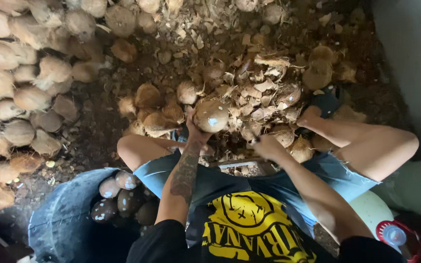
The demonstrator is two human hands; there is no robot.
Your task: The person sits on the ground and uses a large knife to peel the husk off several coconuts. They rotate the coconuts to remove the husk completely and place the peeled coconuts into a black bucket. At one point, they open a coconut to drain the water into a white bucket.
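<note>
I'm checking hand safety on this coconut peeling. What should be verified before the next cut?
1. Left hand grips the coconut: ok.
2. Right hand closed on the blade handle: ok.
3. Left fingers out of the blade's path: cannot tell.
4. Blade clear of the bare knees: cannot tell, it lies between them.
5. Room in the dark tub of peeled coconuts: ok.
</note>
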